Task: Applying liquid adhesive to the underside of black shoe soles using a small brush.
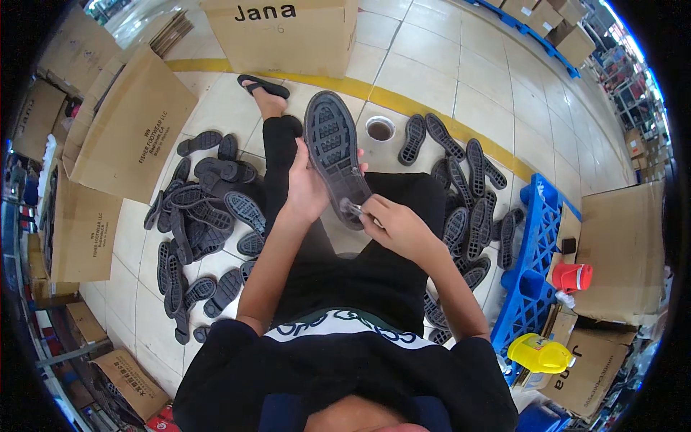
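Note:
A dark shoe sole (332, 133) is raised above my lap, its hollow ribbed side facing me and its heel end nearer my body. My left hand (308, 183) grips it at mid-length, thumb along the left edge and fingertips showing past the right edge. At the heel, my right hand (394, 223) is closed in a pinch around a small silvery tool (351, 208). Its tip meets the inside of the heel; its exact kind is too small to tell.
Piles of loose soles (191, 205) lie on the tiled floor at left, with more soles (471, 216) at right. Cardboard boxes (133, 129) stand around. A blue plastic pallet (529, 288) at right bears a red cup (572, 276) and a yellow jug (536, 353). A round floor hole (380, 129) lies ahead.

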A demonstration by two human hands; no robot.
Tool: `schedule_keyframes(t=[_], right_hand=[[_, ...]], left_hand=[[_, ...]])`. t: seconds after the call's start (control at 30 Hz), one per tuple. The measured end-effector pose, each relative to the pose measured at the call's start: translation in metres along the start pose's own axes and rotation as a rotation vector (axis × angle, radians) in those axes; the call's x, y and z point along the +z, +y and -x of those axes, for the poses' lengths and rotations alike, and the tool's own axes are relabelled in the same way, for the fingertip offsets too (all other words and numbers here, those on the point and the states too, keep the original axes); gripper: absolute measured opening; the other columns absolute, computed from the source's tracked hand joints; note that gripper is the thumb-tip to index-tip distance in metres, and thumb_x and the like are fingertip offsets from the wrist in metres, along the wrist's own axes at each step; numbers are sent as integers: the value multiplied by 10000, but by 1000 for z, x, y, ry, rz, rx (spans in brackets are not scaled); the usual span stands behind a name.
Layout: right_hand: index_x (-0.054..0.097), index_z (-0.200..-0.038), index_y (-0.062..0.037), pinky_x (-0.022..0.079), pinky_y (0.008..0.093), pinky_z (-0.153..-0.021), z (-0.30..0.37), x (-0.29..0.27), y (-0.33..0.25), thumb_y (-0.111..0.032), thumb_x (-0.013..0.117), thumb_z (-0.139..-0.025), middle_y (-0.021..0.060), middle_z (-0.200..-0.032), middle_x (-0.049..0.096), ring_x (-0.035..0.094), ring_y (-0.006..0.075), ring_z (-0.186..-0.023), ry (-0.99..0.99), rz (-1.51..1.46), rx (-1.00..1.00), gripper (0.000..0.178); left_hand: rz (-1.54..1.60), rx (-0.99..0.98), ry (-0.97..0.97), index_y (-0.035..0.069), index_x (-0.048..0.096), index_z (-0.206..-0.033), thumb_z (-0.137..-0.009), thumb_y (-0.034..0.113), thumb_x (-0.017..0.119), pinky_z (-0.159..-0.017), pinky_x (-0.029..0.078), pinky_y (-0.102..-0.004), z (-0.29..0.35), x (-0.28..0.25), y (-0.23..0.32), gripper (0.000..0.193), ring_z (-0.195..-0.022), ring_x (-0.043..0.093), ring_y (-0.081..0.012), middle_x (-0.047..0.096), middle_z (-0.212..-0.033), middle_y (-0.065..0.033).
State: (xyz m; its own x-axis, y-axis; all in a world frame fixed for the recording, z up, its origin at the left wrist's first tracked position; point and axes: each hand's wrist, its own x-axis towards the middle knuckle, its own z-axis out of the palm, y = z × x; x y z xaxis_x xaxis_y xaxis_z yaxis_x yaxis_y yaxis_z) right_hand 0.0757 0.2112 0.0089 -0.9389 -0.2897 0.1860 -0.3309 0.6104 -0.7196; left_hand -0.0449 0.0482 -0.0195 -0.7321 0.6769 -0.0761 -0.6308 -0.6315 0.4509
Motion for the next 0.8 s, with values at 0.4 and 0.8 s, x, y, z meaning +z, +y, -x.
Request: schedule_keyframes(t=[0.4,0.8], right_hand=[[596,-970,-50,522,371,-713,-28,-54,-12,-117,656,-829,98,-928,628,628,305,-832,203,367,-64,167],[601,-1076,-23,539,340,-843,-89,-77,1,-53,593,-770,105,-1240,561,612,273,-1059,223,627,-534,308]], left_hand=[[-107,-60,26,29,424,-1337,-938,644,221,-941,464,-492,8,5,9,761,-1044,598,-362,578,-1174,-220],[-80,-89,-1,2,411,-1343,-918,675,204,-929,481,-503,20,21,1,822,-1069,589,-420,538,-1229,-285]])
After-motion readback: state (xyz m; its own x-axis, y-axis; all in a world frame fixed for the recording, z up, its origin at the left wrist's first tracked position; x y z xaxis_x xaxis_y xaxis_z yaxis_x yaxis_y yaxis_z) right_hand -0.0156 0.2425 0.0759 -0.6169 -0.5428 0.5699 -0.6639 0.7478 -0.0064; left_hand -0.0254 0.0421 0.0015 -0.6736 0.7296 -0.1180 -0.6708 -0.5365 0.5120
